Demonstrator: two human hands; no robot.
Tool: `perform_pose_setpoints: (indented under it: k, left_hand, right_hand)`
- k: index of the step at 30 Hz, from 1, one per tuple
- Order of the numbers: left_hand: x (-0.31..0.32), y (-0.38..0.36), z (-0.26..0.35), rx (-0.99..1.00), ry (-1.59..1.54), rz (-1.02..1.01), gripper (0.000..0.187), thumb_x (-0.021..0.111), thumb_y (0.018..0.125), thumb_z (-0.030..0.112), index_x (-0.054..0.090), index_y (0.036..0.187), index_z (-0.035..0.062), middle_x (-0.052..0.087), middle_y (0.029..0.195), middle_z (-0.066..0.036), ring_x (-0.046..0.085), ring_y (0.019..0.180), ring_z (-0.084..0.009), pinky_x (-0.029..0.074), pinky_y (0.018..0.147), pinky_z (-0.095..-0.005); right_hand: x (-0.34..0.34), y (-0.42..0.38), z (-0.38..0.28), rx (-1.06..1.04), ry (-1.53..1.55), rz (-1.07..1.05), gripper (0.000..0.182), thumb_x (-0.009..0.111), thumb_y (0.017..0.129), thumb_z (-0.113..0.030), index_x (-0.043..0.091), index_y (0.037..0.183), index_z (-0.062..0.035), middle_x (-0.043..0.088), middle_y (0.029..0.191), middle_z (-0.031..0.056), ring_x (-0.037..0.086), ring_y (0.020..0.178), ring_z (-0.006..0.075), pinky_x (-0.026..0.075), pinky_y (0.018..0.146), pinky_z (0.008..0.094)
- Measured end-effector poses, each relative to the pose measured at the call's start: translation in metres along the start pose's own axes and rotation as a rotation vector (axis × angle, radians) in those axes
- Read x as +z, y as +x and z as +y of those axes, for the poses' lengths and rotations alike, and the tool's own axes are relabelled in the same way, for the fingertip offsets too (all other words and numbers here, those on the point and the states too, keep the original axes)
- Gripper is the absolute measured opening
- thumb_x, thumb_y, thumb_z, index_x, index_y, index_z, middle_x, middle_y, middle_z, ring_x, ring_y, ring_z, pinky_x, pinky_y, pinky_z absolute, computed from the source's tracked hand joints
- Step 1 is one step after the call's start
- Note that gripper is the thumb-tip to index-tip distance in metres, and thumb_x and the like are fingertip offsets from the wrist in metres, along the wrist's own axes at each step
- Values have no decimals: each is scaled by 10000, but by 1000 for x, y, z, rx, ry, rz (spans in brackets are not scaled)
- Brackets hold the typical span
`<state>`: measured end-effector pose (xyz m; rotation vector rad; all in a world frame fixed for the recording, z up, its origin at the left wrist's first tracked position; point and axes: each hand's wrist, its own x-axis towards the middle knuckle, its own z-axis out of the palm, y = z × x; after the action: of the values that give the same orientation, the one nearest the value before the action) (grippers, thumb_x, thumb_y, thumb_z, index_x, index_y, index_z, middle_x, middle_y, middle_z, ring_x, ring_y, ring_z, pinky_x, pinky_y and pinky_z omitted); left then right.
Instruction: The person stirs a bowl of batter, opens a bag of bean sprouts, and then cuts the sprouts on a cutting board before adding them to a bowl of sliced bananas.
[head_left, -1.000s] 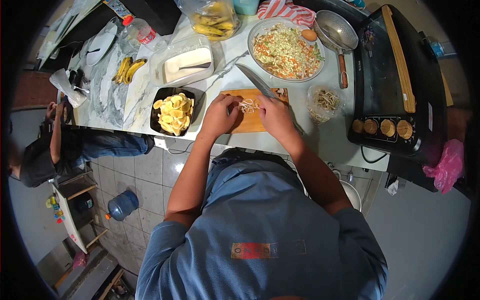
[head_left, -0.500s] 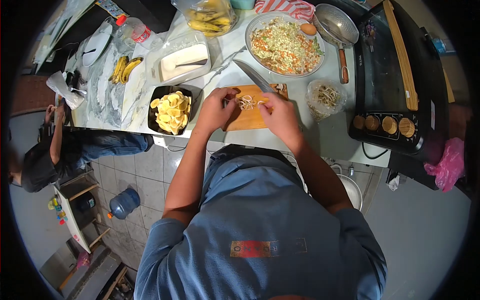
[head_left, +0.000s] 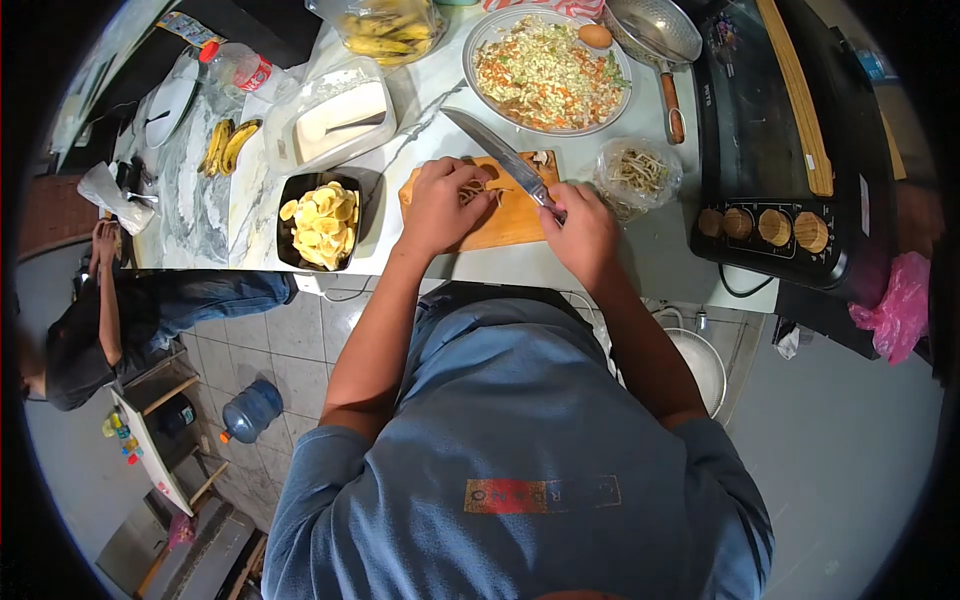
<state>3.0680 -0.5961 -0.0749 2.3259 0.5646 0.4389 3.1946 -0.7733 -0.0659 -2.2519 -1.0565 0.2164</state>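
A wooden cutting board (head_left: 512, 222) lies at the counter's front edge. My right hand (head_left: 583, 232) is closed round the handle of a large knife (head_left: 498, 147), whose blade points up and left across the board. My left hand (head_left: 446, 207) rests on the board's left part, fingers curled over pale thin strips (head_left: 472, 191) that it partly hides. Small pieces lie near the board's top edge. To the right of the board, a clear plastic bag (head_left: 638, 172) holds more sprout-like strips.
Behind the board stands a tray of chopped vegetables (head_left: 548, 75) with an egg (head_left: 594, 37). A black bowl of sliced bananas (head_left: 322, 225) and a tub of white batter (head_left: 335, 125) are left. A toaster oven (head_left: 790, 160) stands right. Another person (head_left: 85, 335) is far left.
My right hand has let go of the strips and taken hold of the knife's handle. My left hand has closed in over the strips. The view has shifted slightly.
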Motion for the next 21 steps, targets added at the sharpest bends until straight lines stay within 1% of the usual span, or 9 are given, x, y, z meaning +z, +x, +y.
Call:
perform_pose_setpoints:
  k: [2, 4, 5, 7, 10, 15, 17, 21]
  left_hand:
    - [6, 1, 1, 7, 50, -5, 199, 729, 744, 227, 707, 902, 108, 612, 911, -95, 548, 925, -302, 432, 837, -402]
    - [12, 1, 2, 11, 104, 11, 187, 737, 731, 239, 709, 883, 135, 592, 949, -70, 519, 980, -284, 395, 847, -404]
    - [14, 2, 4, 10, 104, 9, 187, 737, 731, 239, 709, 883, 135, 592, 949, -70, 519, 980, -284, 395, 847, -404]
    - [17, 1, 9, -29, 186, 1, 176, 742, 724, 241, 708, 875, 157, 581, 988, -54, 499, 1024, -274, 355, 851, -410]
    - [22, 1, 13, -47, 201, 4, 180, 747, 715, 240, 703, 870, 159, 575, 1004, -53, 486, 1044, -276, 330, 852, -422]
    - [30, -1, 15, -65, 248, 22, 197, 755, 701, 238, 701, 873, 157, 568, 1019, -57, 470, 1061, -275, 315, 857, -432]
    - [31, -2, 15, -75, 243, 27, 202, 757, 697, 237, 701, 874, 157, 566, 1027, -58, 466, 1067, -275, 313, 858, -433]
    - [34, -3, 15, -85, 251, 41, 201, 762, 704, 238, 702, 873, 148, 569, 1037, -54, 466, 1070, -274, 314, 864, -439]
  right_hand:
    - [-5, -6, 3, 26, -68, -12, 270, 732, 766, -148, 622, 1004, -83, 630, 872, 86, 654, 759, 259, 518, 655, 378]
    - [-6, -13, 11, 18, -73, -3, 282, 734, 763, -154, 621, 1012, -86, 629, 872, 85, 653, 761, 263, 519, 656, 380]
    - [-6, -15, 13, 8, -78, 5, 294, 736, 760, -161, 620, 1020, -89, 628, 873, 85, 652, 763, 267, 520, 657, 383]
    - [-8, -17, 15, -4, -95, 17, 297, 737, 759, -170, 621, 1021, -90, 626, 873, 87, 649, 763, 272, 519, 658, 387]
    - [-11, -18, 15, -27, -99, 31, 305, 738, 759, -192, 623, 1023, -90, 622, 876, 91, 644, 760, 282, 519, 661, 395]
    - [-16, -17, 16, -49, -97, -1, 322, 737, 763, -224, 622, 1028, -81, 618, 886, 99, 640, 761, 290, 516, 667, 405]
    - [-19, -16, 16, 6, -66, -99, 331, 710, 782, -247, 599, 1044, -79, 593, 955, 111, 623, 862, 330, 504, 724, 441]
    - [-21, -15, 21, -19, -63, -126, 343, 700, 796, -255, 593, 1067, -74, 591, 967, 118, 620, 871, 335, 502, 732, 449]
